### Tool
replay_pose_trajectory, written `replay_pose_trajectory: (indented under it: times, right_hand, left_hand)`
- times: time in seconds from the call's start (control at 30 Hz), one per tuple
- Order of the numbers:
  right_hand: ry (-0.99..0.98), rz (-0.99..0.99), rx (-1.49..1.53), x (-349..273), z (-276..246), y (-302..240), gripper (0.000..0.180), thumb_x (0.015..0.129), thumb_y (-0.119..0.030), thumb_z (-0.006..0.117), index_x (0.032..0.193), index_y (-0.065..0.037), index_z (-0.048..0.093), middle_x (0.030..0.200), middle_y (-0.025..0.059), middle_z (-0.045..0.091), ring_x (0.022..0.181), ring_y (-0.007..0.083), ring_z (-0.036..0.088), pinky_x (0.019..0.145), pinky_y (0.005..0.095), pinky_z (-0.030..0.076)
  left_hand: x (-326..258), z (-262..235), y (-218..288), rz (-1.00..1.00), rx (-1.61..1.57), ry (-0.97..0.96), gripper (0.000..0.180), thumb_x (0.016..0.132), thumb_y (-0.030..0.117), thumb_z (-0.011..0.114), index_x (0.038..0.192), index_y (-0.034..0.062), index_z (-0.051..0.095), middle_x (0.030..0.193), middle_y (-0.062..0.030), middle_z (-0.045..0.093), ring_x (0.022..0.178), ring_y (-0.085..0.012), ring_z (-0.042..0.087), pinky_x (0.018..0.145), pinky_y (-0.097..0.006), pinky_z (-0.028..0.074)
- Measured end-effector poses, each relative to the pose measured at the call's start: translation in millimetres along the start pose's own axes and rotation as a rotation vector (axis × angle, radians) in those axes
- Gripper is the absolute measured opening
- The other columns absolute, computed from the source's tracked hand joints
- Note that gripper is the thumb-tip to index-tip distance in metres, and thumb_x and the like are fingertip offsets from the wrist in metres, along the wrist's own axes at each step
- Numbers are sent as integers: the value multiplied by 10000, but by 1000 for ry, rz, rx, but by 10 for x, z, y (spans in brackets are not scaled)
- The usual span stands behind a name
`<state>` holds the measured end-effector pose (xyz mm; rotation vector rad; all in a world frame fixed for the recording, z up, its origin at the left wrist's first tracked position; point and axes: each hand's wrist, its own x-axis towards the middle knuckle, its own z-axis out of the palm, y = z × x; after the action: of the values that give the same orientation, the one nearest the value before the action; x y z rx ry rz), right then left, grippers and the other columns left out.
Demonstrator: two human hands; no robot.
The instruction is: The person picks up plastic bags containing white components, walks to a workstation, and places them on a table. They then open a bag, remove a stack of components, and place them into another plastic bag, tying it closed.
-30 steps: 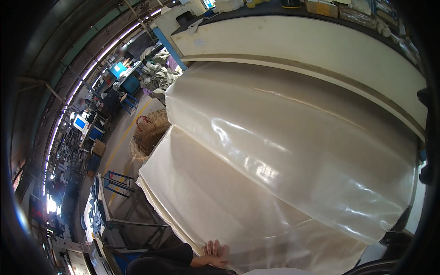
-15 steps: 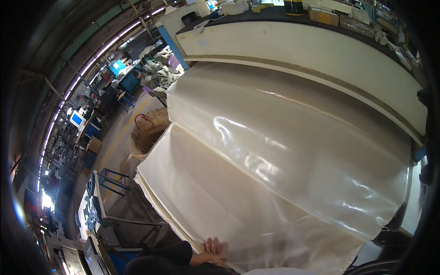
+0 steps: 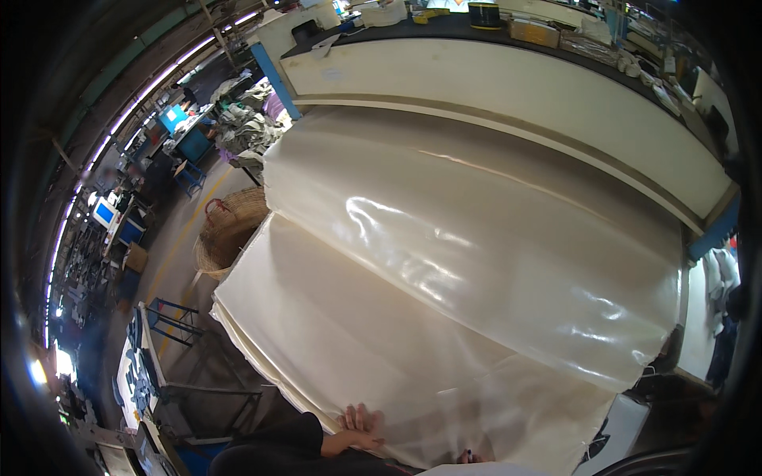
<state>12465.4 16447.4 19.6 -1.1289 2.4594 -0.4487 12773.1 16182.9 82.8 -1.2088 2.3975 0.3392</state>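
Note:
A large cream-coloured sheet of fabric lies spread in front of me, its layered edge showing along the left. Across its far part runs a smoother, shiny clear plastic-like sheet that reflects the lights. My left hand rests flat on the near left of the fabric, fingers stretched out and a little apart. At the bottom edge, only a few fingertips of my right hand show over the fabric. A small dark spot is by them, too small to name, and the rest of that hand is hidden.
Behind the fabric stands a long cream panel under a dark worktop with boxes and a dark container. A woven basket sits at the left, by a blue stool. Piled cloth lies beyond.
The whole view has shifted, so the fabric and panel appear farther left. Fingertips of my right hand have come into sight at the bottom edge. My left hand stays flat on the fabric.

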Motion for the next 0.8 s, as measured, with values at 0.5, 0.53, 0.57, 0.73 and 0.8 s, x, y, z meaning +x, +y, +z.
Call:
replay_pose_trajectory:
  times: [0.5,0.53,0.57,0.73,0.8]
  right_hand:
    - [-217,290,-20,212,-163,-78,541,843,-516,680,580,-44,688,466,148,570,408,317,587,455,466,479]
    - [-193,286,-17,200,-169,-87,538,843,-517,680,586,-43,691,470,147,572,410,317,589,456,466,480]
    - [-167,277,-11,187,-169,-96,536,843,-517,681,593,-43,693,473,147,574,412,318,590,457,466,480]
    - [-108,265,3,127,-131,-100,524,844,-519,683,627,-42,705,490,146,584,421,321,595,464,465,484]
    - [-102,271,5,118,-122,-89,520,844,-519,684,640,-42,710,497,146,588,425,323,597,466,465,485]
  left_hand:
    - [64,56,-57,-40,16,-119,1000,788,850,513,1627,371,252,1688,-301,-19,1461,-665,-127,1106,-813,27]
    - [66,70,-52,-52,94,-198,1004,788,850,513,1629,372,246,1688,-299,-35,1459,-664,-140,1107,-812,18]
    - [68,84,-47,-42,111,-106,1008,787,851,515,1630,372,241,1688,-298,-42,1460,-662,-143,1105,-814,17]
    - [61,123,-51,-54,171,-75,1037,775,859,524,1637,374,214,1688,-293,-75,1461,-654,-161,1094,-820,9]
    - [50,123,-75,-14,-65,24,1050,764,864,530,1637,373,215,1689,-293,-66,1466,-654,-145,1090,-822,18]
